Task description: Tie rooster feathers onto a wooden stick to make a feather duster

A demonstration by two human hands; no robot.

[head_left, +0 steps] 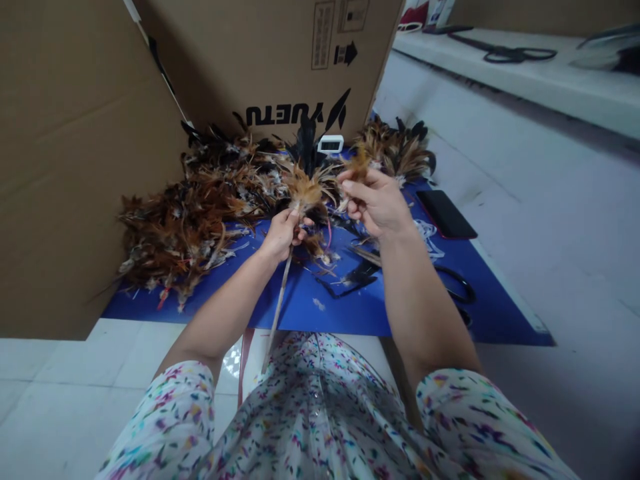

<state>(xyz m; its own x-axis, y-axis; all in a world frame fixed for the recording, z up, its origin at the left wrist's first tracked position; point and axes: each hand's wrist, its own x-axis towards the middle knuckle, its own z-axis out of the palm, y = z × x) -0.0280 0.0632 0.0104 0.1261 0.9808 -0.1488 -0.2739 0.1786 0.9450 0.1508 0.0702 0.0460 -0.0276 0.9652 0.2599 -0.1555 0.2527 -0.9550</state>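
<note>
My left hand (285,235) is closed round a thin stick (280,300) just below a bunch of feathers at its top. This feather duster (306,183) has tan feathers at its base and dark ones standing above. The stick slants down towards my lap. To the right, my right hand (375,203) pinches a small brown feather (359,165) between thumb and fingers, apart from the duster. A large heap of brown and black feathers (185,213) lies to the left of my left hand. Behind my right hand is another feather pile (397,150).
A blue board (350,313) covers the work surface. Tall cardboard (210,60) stands behind and at the left. A small white digital display (331,144) sits at the back. On the right lie a dark phone (447,214) and black scissors handles (457,283). More scissors (520,55) rest on a ledge.
</note>
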